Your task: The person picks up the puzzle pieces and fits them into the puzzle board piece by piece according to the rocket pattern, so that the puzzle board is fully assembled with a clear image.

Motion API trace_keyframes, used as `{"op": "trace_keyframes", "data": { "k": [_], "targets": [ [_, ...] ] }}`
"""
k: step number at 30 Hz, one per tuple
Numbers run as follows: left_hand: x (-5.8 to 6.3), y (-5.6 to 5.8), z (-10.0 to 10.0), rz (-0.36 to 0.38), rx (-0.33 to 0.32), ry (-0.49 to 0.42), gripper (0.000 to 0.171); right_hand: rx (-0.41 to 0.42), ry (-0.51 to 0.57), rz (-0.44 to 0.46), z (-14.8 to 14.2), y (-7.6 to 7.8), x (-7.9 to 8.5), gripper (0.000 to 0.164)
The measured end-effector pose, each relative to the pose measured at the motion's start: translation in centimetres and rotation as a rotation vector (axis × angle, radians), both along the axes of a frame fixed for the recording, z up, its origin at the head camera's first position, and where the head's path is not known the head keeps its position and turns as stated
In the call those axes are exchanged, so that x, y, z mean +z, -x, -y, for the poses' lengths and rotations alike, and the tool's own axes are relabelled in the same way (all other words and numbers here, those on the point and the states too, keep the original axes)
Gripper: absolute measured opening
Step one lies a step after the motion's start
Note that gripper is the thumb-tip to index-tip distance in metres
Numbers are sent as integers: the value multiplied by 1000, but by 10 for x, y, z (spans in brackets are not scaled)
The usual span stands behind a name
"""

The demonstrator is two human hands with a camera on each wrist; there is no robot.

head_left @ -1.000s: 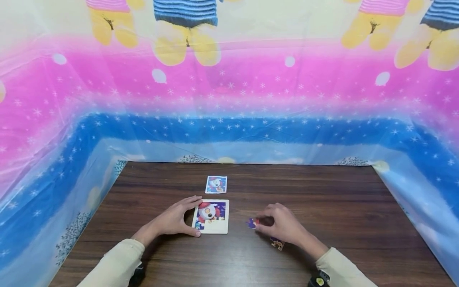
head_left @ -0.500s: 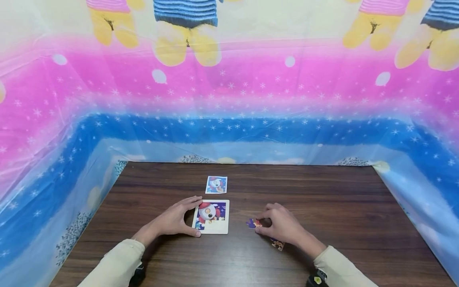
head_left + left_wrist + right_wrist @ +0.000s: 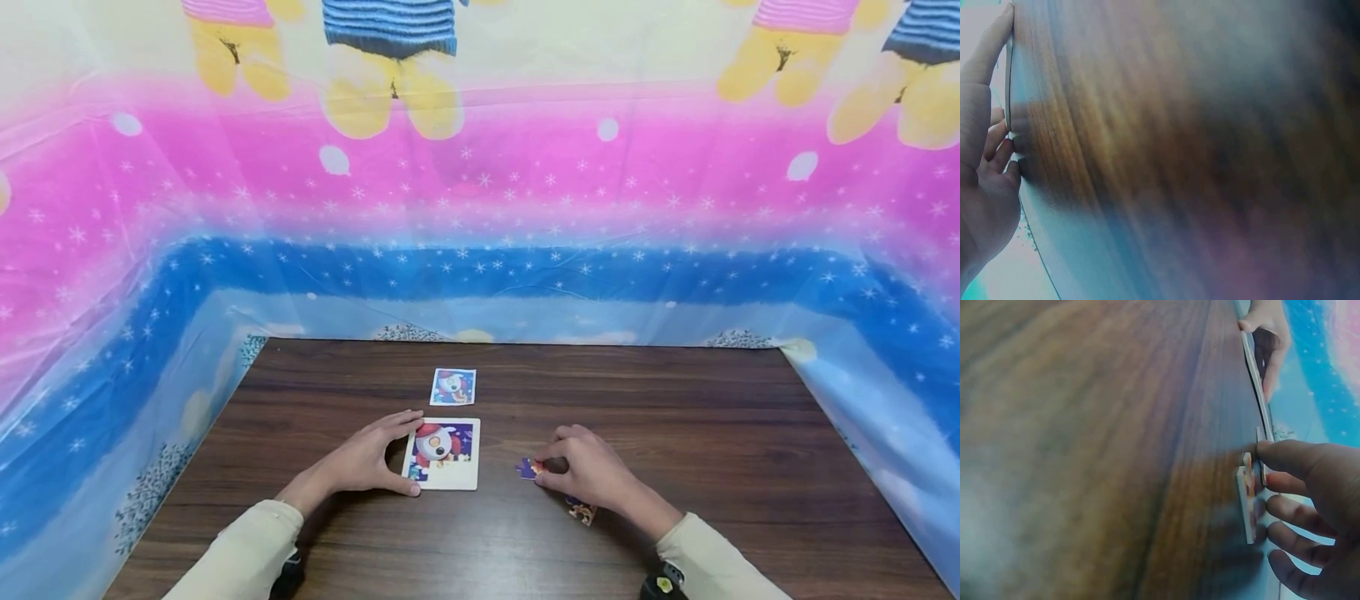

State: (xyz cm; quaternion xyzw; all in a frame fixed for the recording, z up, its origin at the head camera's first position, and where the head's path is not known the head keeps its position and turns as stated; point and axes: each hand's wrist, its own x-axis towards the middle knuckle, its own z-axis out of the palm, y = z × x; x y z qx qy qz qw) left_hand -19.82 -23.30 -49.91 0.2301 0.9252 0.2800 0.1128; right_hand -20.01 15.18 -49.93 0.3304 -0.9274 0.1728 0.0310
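Note:
A square puzzle board (image 3: 456,477) with a white frame lies on the table, its picture of a round-faced character in red partly filled and a pale strip bare along the bottom right. My left hand (image 3: 371,457) holds the board by its left side, thumb at the near corner and fingers at the far one. Right of the board, my right hand (image 3: 588,468) pinches a purple and orange puzzle piece (image 3: 527,468) at table level; the fingers cover part of it. Partly under that hand lies another puzzle piece (image 3: 581,511), brown and purple. In the right wrist view, loose pieces (image 3: 1246,503) show edge-on beside the fingers.
Beyond the board lies a small picture card (image 3: 453,387) with a similar character. The dark wooden table (image 3: 675,400) is bordered at the back and sides by a printed cloth (image 3: 480,275). Most of the left wrist view is blurred wood.
The purple piece has turned slightly in my right fingers, which have shifted a little over it. My left hand and the board stay where they were.

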Motion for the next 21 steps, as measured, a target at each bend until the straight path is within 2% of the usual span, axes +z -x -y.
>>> {"op": "trace_keyframes", "data": {
  "k": [10, 21],
  "targets": [
    [0, 0, -1, 8, 10, 1, 109, 33, -17, -83, 16, 5, 7, 27],
    [-1, 1, -1, 5, 13, 1, 108, 110, 62, -70, 53, 7, 11, 27]
  ]
}}
